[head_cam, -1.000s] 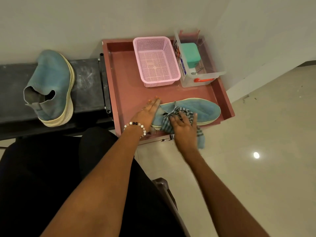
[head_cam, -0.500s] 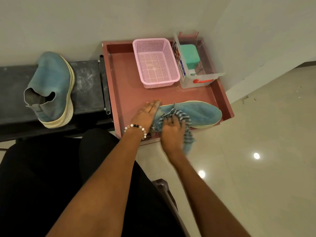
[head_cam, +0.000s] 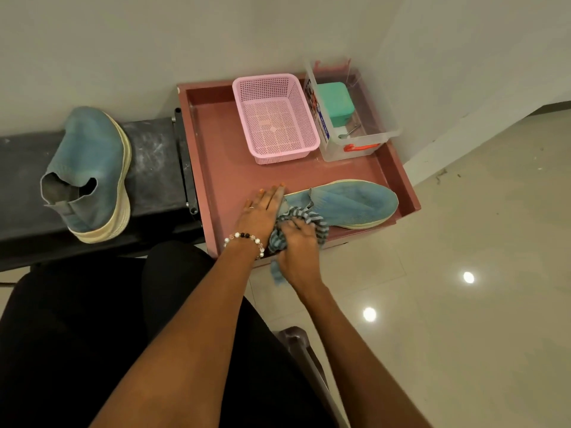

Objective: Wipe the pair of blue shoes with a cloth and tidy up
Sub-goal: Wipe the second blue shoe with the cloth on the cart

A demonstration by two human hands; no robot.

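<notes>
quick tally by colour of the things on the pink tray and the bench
Blue: 3, the shoe on the tray, the shoe on the bench, the striped cloth
Pink: 1, the mesh basket
Clear: 1, the plastic box
Green: 1, the case in the box
Total: 6

The setting was a plain indoor room, most likely a home corner or hallway. Bare off-white walls met in a corner, with a pale skirting board along the base. The floor was glossy light tile that reflected ceiling lights. A dark, scuffed counter stood against the wall, and a blue shoe lay on it. Beside it, a reddish tray carried a pink basket and a clear plastic box of household items.
</notes>
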